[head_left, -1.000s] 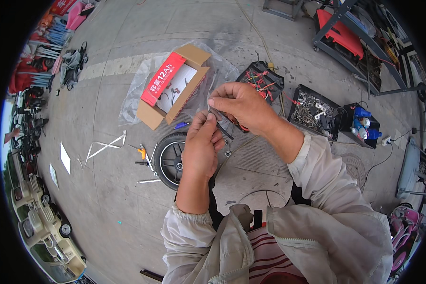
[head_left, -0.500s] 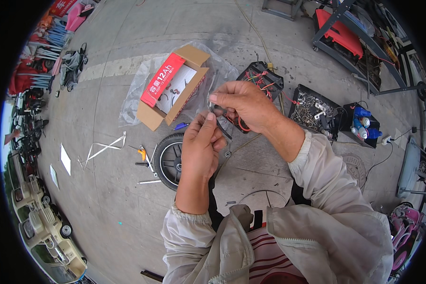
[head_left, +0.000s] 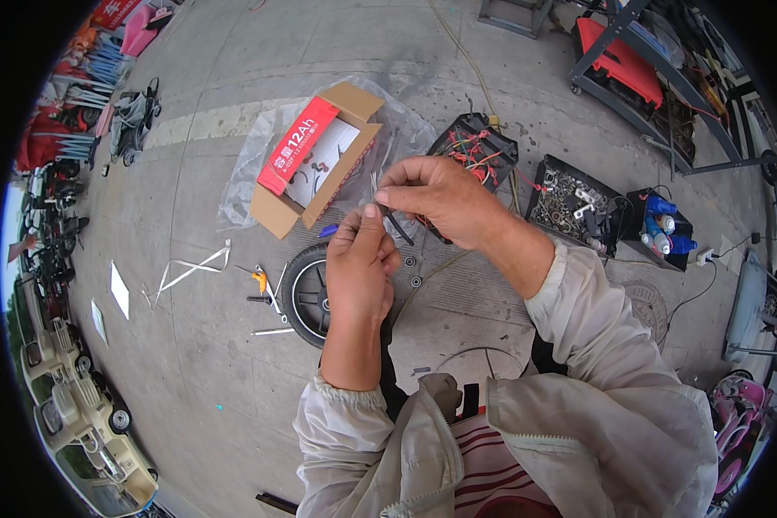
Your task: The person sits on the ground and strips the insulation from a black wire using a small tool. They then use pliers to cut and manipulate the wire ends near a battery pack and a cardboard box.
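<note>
My left hand is closed in a pinch, thumb against forefinger, on a short black cable whose dark end sticks out past the fingers. My right hand meets it fingertip to fingertip, pinching the cable's other end, where thin pale strands show. The exact grip point is partly hidden by the fingers. Below my left hand lies a small black-tyred wheel. Beyond the hands, an open cardboard box with a red label holds a few small wired parts.
A black tray with tangled red and green wires lies beyond my right hand. Farther right are a bin of metal hardware and a box with blue spray cans. An orange-handled tool and white strap lie left.
My fingertips have come closer together at the cable. The cable's dark end now hangs at a different angle, and pale strands show above the fingers.
</note>
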`<state>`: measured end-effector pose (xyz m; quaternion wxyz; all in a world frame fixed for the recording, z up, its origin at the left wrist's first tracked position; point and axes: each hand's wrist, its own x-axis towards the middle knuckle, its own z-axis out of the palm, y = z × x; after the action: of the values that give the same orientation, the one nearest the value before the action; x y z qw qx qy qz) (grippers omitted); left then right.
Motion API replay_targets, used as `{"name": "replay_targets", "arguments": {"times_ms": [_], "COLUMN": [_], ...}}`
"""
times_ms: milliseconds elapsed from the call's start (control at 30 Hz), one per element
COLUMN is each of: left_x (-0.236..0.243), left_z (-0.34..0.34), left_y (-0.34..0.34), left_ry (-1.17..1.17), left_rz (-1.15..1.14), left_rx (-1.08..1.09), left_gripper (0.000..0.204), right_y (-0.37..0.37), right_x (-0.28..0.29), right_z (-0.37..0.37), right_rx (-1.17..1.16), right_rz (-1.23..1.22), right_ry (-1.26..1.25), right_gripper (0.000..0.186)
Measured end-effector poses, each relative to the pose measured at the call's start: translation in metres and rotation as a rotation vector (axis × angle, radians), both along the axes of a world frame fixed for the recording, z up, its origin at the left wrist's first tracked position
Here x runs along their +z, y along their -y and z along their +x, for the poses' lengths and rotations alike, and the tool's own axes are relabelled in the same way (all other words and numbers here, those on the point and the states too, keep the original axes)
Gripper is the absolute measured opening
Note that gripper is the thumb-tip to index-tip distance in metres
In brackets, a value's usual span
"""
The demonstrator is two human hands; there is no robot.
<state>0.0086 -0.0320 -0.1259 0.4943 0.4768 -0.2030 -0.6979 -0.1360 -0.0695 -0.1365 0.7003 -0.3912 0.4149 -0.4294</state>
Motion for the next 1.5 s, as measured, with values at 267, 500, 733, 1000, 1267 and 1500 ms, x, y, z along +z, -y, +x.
{"name": "replay_targets", "arguments": {"times_ms": [267, 500, 733, 1000, 1267, 1500], "left_x": [0.001, 0.008, 0.002, 0.01, -0.002, 0.002], "left_z": [0.007, 0.001, 0.002, -0.008, 0.004, 0.013], "left_y": [0.003, 0.003, -0.004, -0.001, 0.001, 0.004], "left_ry": [-0.089, -0.065, 0.294, -0.023, 0.032, 0.119], "left_rz": [0.026, 0.06, 0.031, 0.087, 0.025, 0.048], "left_rx": [-0.018, -0.222, -0.401, -0.111, -0.175, -0.167], "left_gripper": [0.014, 0.021, 0.025, 0.015, 0.011, 0.011], "right_y": [0.003, 0.001, -0.001, 0.0, 0.004, -0.004], "right_x": [0.0, 0.006, 0.009, 0.006, -0.009, 0.01], "right_z": [-0.004, -0.01, -0.008, -0.006, -0.003, -0.008], "right_rx": [-0.12, 0.239, 0.251, 0.083, -0.201, 0.019], "right_rz": [-0.01, -0.13, -0.349, -0.183, -0.332, -1.038], "right_ry": [-0.02, -0.126, -0.41, -0.241, -0.328, -0.616], "right_gripper": [0.023, 0.042, 0.018, 0.012, 0.017, 0.023]}}
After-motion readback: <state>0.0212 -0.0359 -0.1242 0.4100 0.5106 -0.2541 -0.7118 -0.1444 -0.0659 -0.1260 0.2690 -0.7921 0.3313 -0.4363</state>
